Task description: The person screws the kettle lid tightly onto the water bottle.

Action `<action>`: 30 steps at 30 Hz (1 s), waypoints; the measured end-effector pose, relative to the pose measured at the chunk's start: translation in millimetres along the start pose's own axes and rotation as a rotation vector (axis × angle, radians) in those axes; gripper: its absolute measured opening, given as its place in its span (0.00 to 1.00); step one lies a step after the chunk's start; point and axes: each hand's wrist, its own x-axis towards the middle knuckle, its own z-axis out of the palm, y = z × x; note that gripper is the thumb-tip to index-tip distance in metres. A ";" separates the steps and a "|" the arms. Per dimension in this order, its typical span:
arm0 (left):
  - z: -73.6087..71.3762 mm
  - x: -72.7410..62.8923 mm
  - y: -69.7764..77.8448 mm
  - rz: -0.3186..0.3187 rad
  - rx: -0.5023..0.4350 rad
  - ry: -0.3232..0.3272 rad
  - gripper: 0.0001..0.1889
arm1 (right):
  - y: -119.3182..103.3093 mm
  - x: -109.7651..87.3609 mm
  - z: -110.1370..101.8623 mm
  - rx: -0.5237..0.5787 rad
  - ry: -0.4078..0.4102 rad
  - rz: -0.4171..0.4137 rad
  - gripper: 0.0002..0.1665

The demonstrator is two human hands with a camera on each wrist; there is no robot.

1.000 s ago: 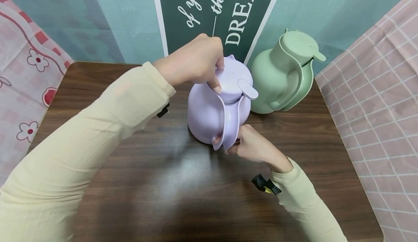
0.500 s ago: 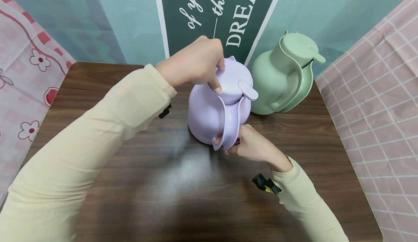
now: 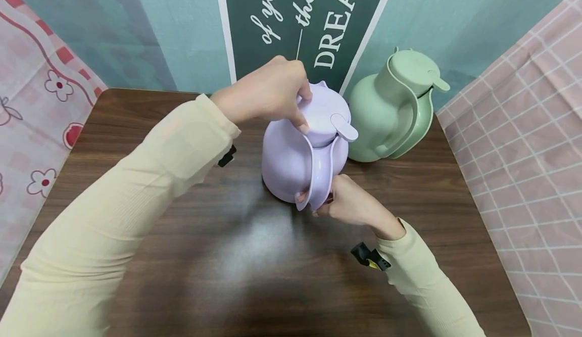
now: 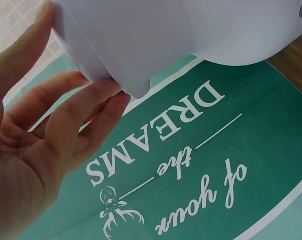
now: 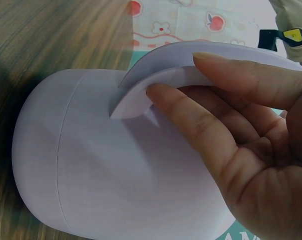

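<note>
A lavender vacuum jug (image 3: 286,160) stands upright on the wooden table in the head view. Its round lid (image 3: 325,104) is in place, with a thumb lever pointing toward the person. My left hand (image 3: 273,87) pinches the lid's rim from the left, thumb in front and fingers at the back. In the left wrist view, the fingertips (image 4: 108,87) touch the lid's edge. Low on the handle (image 3: 320,175), my right hand (image 3: 352,200) holds it between thumb and fingers. The right wrist view shows this grip at the handle's lower end (image 5: 135,100), close to the body.
A pale green jug (image 3: 373,114) of the same shape stands just behind and right of the lavender one. Behind the dark wooden table (image 3: 218,276) hangs a teal cloth with a lettered panel (image 3: 291,39). Pink patterned cloths border both sides.
Both hands keep their places on the lavender jug, which stays where it was. Only the head view has shifted slightly.
</note>
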 end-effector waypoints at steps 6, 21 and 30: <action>1.3 -3.3 -7.4 0.009 -0.040 0.006 0.26 | -1.1 0.4 0.0 -0.007 -0.001 0.003 0.19; 7.2 -17.4 -29.3 -0.044 -0.156 0.015 0.38 | -1.5 -0.1 1.5 -0.003 0.002 0.015 0.19; 22.9 -29.7 -59.5 -0.199 -0.252 -0.101 0.42 | -1.7 -1.2 1.4 -0.007 0.011 0.040 0.19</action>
